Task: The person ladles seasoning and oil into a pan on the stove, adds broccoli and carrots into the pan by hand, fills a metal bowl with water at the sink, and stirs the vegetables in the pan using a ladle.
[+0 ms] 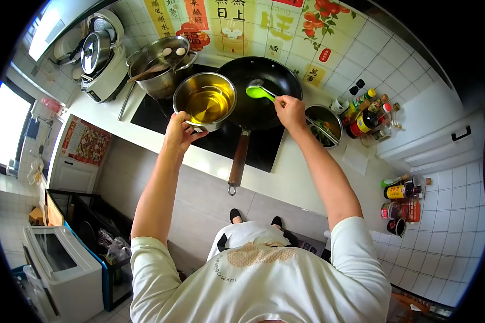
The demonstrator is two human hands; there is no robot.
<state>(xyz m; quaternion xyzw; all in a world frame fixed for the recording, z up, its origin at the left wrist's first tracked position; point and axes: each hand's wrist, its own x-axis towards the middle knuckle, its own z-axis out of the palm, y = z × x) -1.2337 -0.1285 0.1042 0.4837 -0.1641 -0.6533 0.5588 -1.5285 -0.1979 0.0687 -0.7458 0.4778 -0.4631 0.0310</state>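
My left hand point(181, 131) grips the near rim of a steel bowl point(184, 102) that holds clear yellow liquid. The bowl is beside the left edge of a black wok point(285, 81), whose wooden handle point(240, 159) points toward me. In my right hand point(291, 112) is the handle of a green spoon point(260, 92), its head over the wok. Some shine shows on the wok's dark inside; whether liquid lies there I cannot tell.
A steel pot point(161, 85) with a wooden spoon and eggs stands behind left, near a white cooker point(105, 81). Right of the wok are a bowl of greens point(322, 119) and several bottles point(362, 123). The black cooktop point(159, 116) lies beneath.
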